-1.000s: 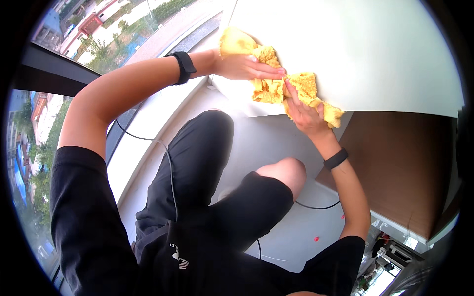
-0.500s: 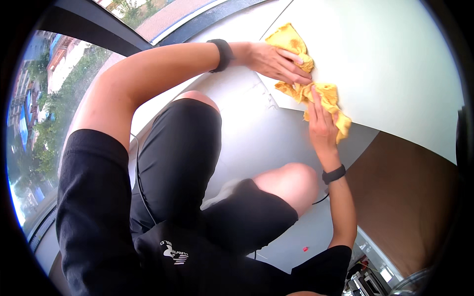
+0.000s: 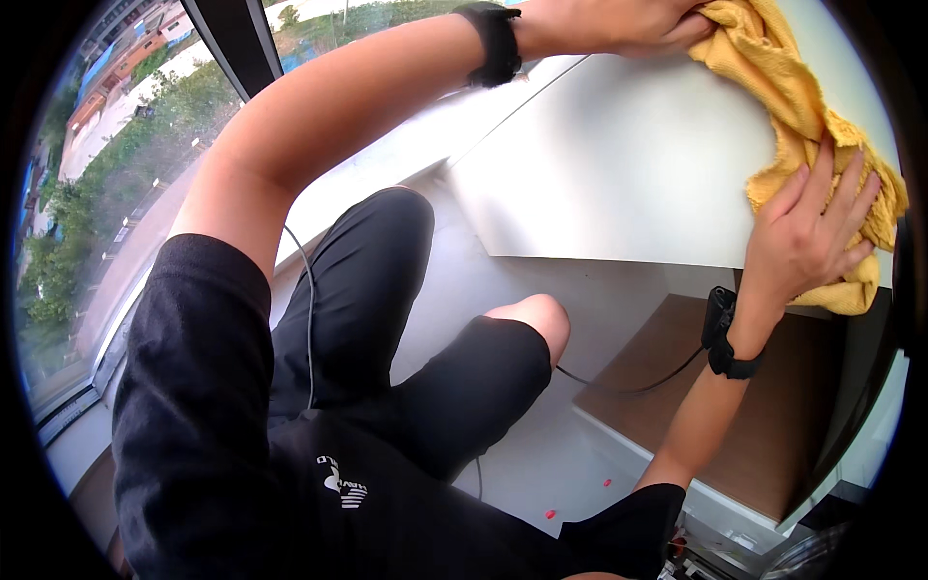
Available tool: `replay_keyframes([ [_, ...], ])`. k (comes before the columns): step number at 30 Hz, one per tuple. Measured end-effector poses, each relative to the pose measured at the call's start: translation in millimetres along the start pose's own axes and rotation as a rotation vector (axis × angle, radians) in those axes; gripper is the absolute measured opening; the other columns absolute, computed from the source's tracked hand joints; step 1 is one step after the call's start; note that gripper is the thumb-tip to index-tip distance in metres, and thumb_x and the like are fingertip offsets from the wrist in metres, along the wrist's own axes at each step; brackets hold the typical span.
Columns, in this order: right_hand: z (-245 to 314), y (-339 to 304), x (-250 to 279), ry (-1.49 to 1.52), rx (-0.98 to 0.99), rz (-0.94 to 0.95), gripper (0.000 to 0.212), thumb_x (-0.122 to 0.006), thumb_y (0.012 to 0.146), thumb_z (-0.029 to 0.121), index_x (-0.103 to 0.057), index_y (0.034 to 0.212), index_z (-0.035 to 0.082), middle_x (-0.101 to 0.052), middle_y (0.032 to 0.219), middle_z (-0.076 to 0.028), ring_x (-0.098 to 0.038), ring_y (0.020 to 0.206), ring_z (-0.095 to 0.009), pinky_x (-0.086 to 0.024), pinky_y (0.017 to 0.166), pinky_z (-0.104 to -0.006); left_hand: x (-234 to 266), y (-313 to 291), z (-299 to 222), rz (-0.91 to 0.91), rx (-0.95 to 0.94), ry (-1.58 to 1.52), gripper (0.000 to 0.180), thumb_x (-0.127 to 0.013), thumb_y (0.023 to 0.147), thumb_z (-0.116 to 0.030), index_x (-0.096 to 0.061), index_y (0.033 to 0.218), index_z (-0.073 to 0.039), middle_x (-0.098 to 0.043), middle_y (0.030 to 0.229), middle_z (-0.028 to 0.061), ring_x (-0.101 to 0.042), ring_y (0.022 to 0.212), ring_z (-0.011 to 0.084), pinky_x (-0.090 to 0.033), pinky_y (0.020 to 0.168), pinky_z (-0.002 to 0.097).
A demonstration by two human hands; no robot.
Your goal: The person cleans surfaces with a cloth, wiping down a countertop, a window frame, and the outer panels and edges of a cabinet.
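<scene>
A crumpled yellow cloth (image 3: 773, 82) lies stretched over the far right part of a smooth white panel (image 3: 619, 174). My left hand (image 3: 633, 24), cut by the top edge, is closed on the cloth's upper end, with some fingertips hidden. On the lower end, my right hand (image 3: 807, 237) presses down with its fingers spread over the folds. Both wrists wear black bands. The cloth's lower edge hangs past the panel's near right side.
Below the panel is an open compartment with a brown base (image 3: 706, 396). Windows (image 3: 126, 174) run along the left. A thin black cable (image 3: 638, 390) crosses beside my knee. Small red bits (image 3: 550, 514) lie on the pale floor. My bent legs (image 3: 367, 280) are close to the panel.
Both hands and the cloth have moved right across the panel, my left hand also farther away. The cloth is now drawn out longer between them. The view has shifted.
</scene>
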State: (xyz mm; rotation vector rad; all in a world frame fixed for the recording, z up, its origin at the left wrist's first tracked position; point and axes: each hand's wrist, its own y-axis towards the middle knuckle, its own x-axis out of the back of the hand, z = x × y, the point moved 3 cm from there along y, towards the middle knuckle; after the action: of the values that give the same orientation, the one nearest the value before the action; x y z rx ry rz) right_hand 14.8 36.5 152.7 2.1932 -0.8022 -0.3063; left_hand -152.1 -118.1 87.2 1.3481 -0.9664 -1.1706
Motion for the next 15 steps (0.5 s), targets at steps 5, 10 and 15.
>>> replay_keyframes([
  [5,79.2,-34.3,-10.0,0.165,0.196,0.100,0.007,-0.062,0.086,0.019,-0.064,0.093,0.020,-0.051,0.137,0.004,-0.049,0.125,-0.016,-0.029,0.096,-0.0388,14.5,-58.0,6.8,0.297,0.220,-0.110,0.038,-0.051,0.076,-0.008,-0.048,0.112,0.000,-0.046,0.117,0.0333,-0.046,0.106,0.0503,-0.042,0.086,0.0524],
  [10,158.8,-112.1,-34.9,0.460,0.272,0.237,0.008,-0.060,0.086,0.012,-0.063,0.091,0.017,-0.050,0.139,0.005,-0.050,0.123,-0.012,-0.033,0.095,-0.0367,23.7,-170.8,12.0,0.923,0.057,0.579,0.015,-0.051,0.092,-0.023,-0.053,0.098,-0.009,-0.064,0.092,0.0149,-0.065,0.067,0.0150,-0.051,0.055,0.0308],
  [15,234.7,-211.9,-51.7,0.731,0.419,0.533,0.026,-0.056,0.081,0.005,-0.062,0.106,0.007,-0.044,0.142,0.002,-0.052,0.119,-0.013,-0.033,0.107,-0.0372,31.9,-279.8,-15.7,1.408,0.098,0.489,0.012,-0.054,0.087,-0.014,-0.049,0.089,-0.003,-0.059,0.059,0.0045,-0.065,0.052,0.0184,-0.045,0.039,0.0283],
])
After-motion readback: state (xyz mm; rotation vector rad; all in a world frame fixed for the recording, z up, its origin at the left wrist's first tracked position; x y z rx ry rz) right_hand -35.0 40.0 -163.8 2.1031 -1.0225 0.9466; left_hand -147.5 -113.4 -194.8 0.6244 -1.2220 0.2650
